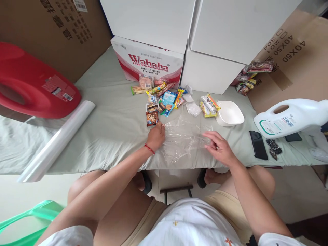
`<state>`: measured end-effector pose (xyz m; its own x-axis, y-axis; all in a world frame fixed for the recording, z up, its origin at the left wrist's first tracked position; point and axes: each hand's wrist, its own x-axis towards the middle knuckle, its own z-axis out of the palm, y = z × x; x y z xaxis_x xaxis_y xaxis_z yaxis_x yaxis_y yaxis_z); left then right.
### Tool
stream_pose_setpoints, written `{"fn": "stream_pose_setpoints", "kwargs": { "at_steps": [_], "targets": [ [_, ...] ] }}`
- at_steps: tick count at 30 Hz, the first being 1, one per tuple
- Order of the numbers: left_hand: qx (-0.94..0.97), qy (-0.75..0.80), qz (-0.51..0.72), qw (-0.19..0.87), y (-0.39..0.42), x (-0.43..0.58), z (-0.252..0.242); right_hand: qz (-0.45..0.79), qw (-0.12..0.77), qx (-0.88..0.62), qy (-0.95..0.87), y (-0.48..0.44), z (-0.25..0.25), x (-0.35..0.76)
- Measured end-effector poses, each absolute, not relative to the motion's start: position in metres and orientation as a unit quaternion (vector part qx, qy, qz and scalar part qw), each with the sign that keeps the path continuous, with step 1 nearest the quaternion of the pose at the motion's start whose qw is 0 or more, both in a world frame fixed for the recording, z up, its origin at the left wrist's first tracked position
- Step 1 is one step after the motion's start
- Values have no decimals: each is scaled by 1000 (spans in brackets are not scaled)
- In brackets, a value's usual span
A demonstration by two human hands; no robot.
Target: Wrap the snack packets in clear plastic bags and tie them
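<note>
Plastic (184,136), 1 pc, btwn 2 hands (155,136) (219,149)

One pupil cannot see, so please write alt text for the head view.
A person's left hand grips crumpled clear plastic on a pale cloth, the right hand at its other side. Beyond lie wrapped snacks and a white bowl.

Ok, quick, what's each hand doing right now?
Left hand: closed, holding the clear, crinkled plastic film.
Right hand: partly open at the film's other side; whether gripping, can't tell.
</note>
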<state>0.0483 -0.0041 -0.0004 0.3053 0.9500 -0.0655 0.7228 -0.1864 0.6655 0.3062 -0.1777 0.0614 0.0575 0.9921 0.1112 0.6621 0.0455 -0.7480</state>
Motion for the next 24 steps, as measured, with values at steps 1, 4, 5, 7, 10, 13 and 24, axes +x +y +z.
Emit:
{"fn": "stream_pose_setpoints", "kwargs": {
  "at_steps": [1, 4, 5, 7, 10, 13, 24],
  "targets": [
    [748, 560, 185, 304, -4, 48, 0, 268, 312, -627, -662, -167, 66, 302],
    [749, 561, 183, 300, -5, 48, 1, 289, 242, -600, -706, -142, 73, 294],
    [749, 562, 182, 301, -4, 48, 1, 281, 230, -597, -715, -140, 74, 293],
    [746, 564, 178, 306, -4, 49, 2, 263, 228, -588, -731, -145, 74, 295],
    [744, 565, 171, 314, -3, 49, 4, 236, 273, -580, -730, -180, 68, 304],
    [751, 563, 156, 306, -4, 50, 6, 222, 276, -601, -716, -228, 56, 314],
    [773, 565, 89, 275, -14, 54, 21, 129, 212, -634, -733, -174, 105, 329]
  ]
}}
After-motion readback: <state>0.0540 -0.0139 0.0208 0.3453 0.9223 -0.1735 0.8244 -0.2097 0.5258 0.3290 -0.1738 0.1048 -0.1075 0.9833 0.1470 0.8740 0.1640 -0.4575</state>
